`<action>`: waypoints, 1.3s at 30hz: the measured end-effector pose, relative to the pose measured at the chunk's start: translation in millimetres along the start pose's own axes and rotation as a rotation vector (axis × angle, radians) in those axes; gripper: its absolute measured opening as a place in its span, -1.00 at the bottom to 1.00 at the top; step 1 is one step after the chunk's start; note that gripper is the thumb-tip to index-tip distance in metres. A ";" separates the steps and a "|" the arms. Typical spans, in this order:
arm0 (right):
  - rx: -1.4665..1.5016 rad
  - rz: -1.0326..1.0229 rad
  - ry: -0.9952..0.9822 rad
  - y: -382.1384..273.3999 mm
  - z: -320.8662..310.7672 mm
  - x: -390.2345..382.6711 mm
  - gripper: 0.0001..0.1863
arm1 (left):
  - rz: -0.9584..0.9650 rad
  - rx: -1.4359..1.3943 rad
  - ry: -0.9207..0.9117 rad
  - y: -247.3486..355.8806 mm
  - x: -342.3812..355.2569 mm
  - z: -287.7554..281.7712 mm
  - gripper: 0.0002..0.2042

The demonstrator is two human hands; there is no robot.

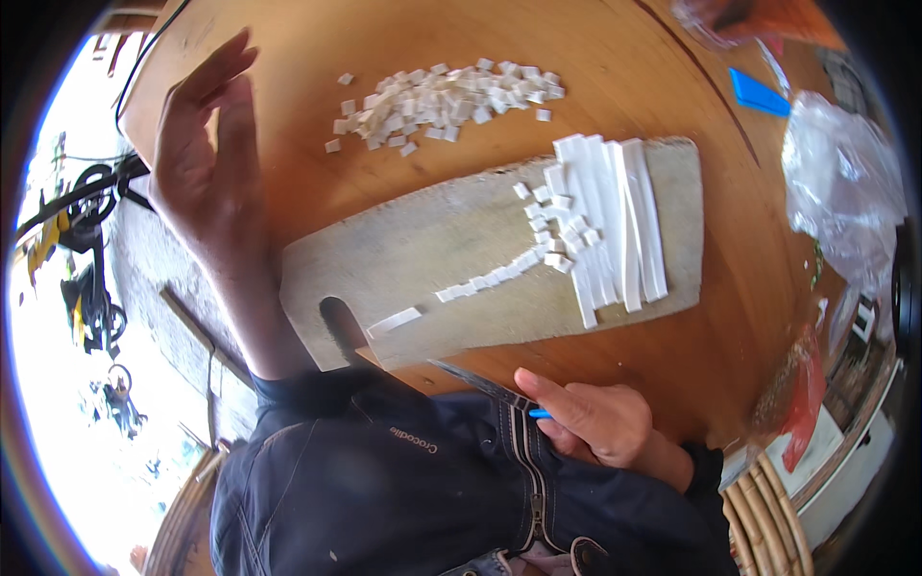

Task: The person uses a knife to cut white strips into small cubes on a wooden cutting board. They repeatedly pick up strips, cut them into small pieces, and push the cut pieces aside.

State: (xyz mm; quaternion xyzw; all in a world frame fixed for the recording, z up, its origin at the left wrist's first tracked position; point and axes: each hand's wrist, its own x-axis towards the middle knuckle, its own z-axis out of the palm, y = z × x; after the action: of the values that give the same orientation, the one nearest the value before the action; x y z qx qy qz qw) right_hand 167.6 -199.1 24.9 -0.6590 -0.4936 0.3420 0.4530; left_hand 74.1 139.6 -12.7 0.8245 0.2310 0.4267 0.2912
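Two hands show, one holding a knife and one with nothing in it. The right hand, by the bench's near edge, grips the blue handle of the knife; its blade points left, the tip close to the near edge of the cutting board. The left hand is raised at the bench's left edge, thumb and fingers loosely curved with a narrow gap between them.

On the board, long white strips lie side by side toward the right end. Small white cubes sit against and partly on them, and a line of cut pieces slants toward the left end, where a short strip lies near the handle slot.

Beyond the board's far edge, many white squares are heaped on the bench. A clear plastic bag rests near the right edge.
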 end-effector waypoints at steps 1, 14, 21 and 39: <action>-0.004 0.005 -0.024 -0.8 -2.7 1.7 -0.34 | -0.029 0.014 -0.019 3.2 -0.6 2.1 -0.80; 0.105 0.132 -0.111 -6.8 -10.0 6.4 -0.43 | -0.220 0.052 -0.108 10.9 -2.9 0.2 -0.73; 0.051 0.109 -0.129 -4.5 -10.8 4.3 -0.31 | -0.187 0.182 -0.156 10.8 0.3 0.7 -0.72; 0.120 0.132 -0.102 -4.0 -11.1 7.3 -0.39 | -0.150 0.355 -0.010 35.0 4.4 29.6 -0.72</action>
State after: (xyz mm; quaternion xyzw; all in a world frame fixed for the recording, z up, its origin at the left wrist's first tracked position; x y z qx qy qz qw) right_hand 178.2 -194.6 32.6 -0.6435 -0.4503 0.4330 0.4423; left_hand 105.9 108.6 -0.3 0.8457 0.3619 0.3521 0.1730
